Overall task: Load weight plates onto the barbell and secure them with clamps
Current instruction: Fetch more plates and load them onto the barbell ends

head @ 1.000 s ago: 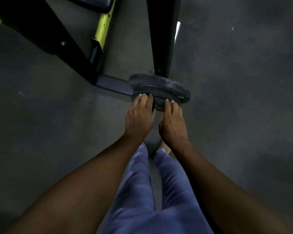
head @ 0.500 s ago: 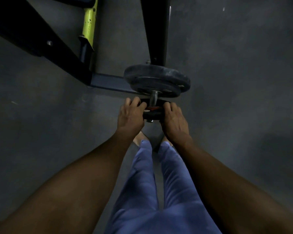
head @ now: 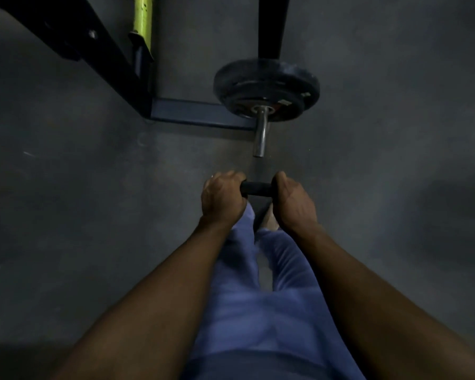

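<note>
— Below the barbell's end, what are the hands doing?

— Both hands hold one dark object [head: 256, 188] between them, near the bottom of the bare sleeve but apart from it. The left hand [head: 223, 200] is curled into a fist around its left end, fingers [head: 225, 179] pressed together and wrapped over it. The right hand [head: 294, 202] closes on the right end the same way, knuckles up.

— Is that object the clamp?

— Only a short, black, rounded stretch shows between the two fists. Too dim and too covered to say what it is.

— Where is the weight plate?

— A black weight plate [head: 266, 90] sits on the barbell sleeve [head: 260, 135], pushed up toward the far end. The chrome sleeve sticks out toward the camera past the plate, bare along that whole stretch. A small pale label shows on the plate's face, right of the hub; unreadable.

— And around it?

— A black frame [head: 99, 48] runs diagonally at upper left, meeting a dark blue base bar [head: 200, 117] that lies on the grey floor [head: 395, 187] and passes behind the plate. A yellow-green post [head: 142, 16] rises beside the frame. A black upright [head: 272, 26] stands just behind the plate.

— The person?

— Bare forearms reach forward, and blue trousers [head: 261, 311] fill the lower middle, legs close together under the hands.
</note>
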